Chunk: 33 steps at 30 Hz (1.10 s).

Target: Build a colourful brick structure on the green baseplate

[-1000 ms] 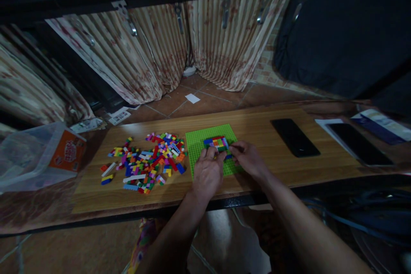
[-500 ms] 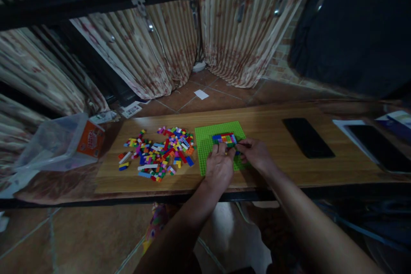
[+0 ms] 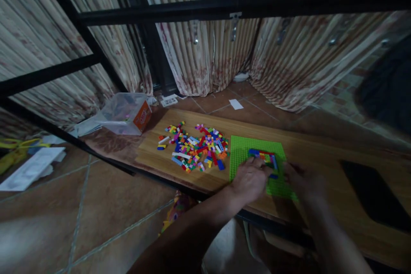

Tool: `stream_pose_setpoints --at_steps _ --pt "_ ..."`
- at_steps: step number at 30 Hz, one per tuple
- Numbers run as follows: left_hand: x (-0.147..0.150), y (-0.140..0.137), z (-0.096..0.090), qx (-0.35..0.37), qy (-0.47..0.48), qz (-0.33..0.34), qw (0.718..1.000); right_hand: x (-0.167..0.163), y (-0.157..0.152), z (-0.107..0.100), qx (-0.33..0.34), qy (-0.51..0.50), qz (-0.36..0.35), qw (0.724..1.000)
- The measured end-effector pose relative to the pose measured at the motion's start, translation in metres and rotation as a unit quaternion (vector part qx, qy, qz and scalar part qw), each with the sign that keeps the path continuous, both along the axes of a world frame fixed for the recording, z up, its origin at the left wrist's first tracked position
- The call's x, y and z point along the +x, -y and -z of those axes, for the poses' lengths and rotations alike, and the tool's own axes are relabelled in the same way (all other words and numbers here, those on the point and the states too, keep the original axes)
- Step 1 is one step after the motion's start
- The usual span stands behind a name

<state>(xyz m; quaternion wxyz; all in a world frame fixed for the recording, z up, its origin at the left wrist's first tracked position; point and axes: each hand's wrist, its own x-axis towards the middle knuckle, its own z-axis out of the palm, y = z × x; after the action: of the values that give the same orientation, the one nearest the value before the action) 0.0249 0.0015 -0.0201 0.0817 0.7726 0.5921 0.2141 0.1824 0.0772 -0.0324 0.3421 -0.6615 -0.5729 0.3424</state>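
A green studded baseplate lies on the wooden board. On it stands a low build of coloured toy bricks, with red and blue bricks along its edges. My left hand is bent over the near left side of this build, its fingers and thumb closed about it; the fingertips are partly hidden. At the right edge of the baseplate is my right hand, apart from the build and smeared by motion. Whether it holds anything does not show. To the left of the baseplate lies a spread pile of loose toy bricks.
A clear plastic box with an orange label stands past the board's left end. On the right of the wooden board lies a dark flat rectangular object. A black metal bar crosses in front of the striped curtains.
The view has turned left, so the things appear farther right. My right hand has moved off the brick build to the baseplate's right edge. My left hand stays at the build.
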Motion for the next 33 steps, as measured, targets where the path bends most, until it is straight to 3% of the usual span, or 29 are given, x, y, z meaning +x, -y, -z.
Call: stream_pose_setpoints --at_steps 3,9,15,21,28,33 --pt "-0.009 -0.006 -0.003 0.006 0.076 -0.017 0.997 -0.009 0.004 -0.012 0.083 0.052 0.029 0.995" --pt "-0.027 -0.011 -0.015 0.061 0.214 -0.112 0.969 -0.046 0.030 -0.020 0.110 -0.020 -0.025 0.993" --pt "-0.039 -0.011 -0.026 0.165 0.325 -0.170 0.916 -0.078 0.052 -0.017 0.109 0.008 -0.133 0.985" --pt "-0.049 -0.001 -0.039 0.250 0.367 -0.191 0.875 -0.105 0.068 -0.005 0.194 0.052 -0.254 0.946" --pt "-0.065 0.005 -0.040 0.264 0.392 -0.231 0.850 -0.122 0.077 -0.005 0.175 0.085 -0.289 0.937" --pt "-0.069 0.008 -0.047 0.301 0.421 -0.260 0.815 -0.137 0.081 0.002 0.150 0.066 -0.327 0.931"
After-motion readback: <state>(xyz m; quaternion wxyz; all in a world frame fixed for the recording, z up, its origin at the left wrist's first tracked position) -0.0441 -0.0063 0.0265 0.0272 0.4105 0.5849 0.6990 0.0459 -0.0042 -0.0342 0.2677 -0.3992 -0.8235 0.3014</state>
